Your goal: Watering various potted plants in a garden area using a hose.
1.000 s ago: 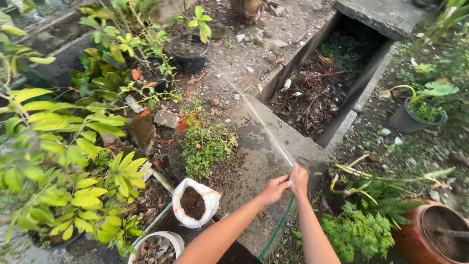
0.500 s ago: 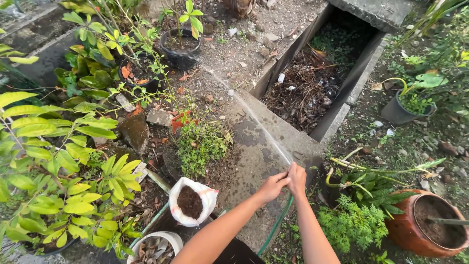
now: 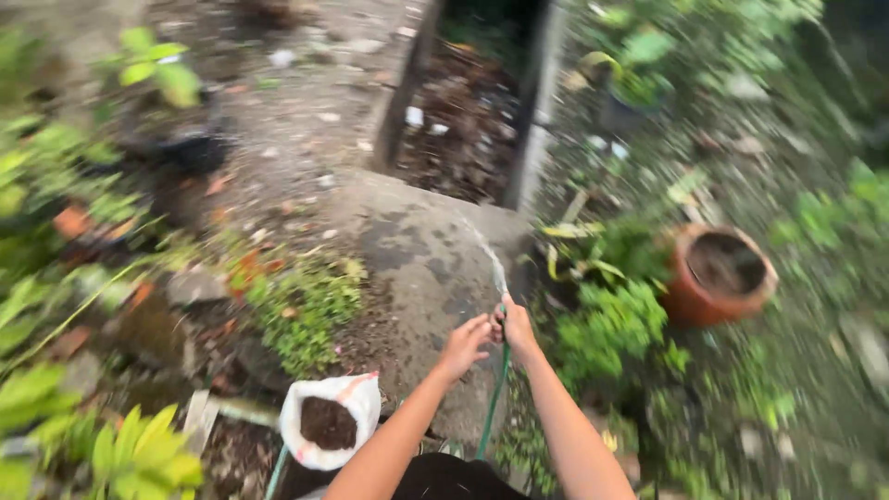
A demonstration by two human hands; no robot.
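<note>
Both hands meet at the end of a green garden hose [image 3: 496, 389], which rises from low in the picture, between the two forearms, to a spot over the grey concrete slab [image 3: 407, 250]. The right hand [image 3: 517, 329] is closed around the hose's end, fingers wrapped and thumb towards the mouth, where a thin stream of water [image 3: 489, 252] leaves and arcs up and away over the slab. The left hand [image 3: 465, 343] comes in from the side with its fingers curled loosely against the same end; the picture is blurred, so I cannot tell whether it truly grips or only steadies the tip. Both arms are stretched forward and slightly inward, wrists close together, elbows low. By its look the hose is a light, flexible tube that bends easily and would kink if folded sharply; wet, its smooth skin is likely slippery, so a firm wrap close behind the mouth, as the right hand has it, seems the surest hold, leaving the thumb free to press on the outlet. Just left of the forearms sits a white bag of dark soil [image 3: 329, 421], its top rolled open. To the right stand leafy green plants [image 3: 607, 319] and a round terracotta pot [image 3: 722, 273] with dark earth in it. Beyond the slab lies a sunken concrete trough [image 3: 463, 120] filled with dry brown litter.
</note>
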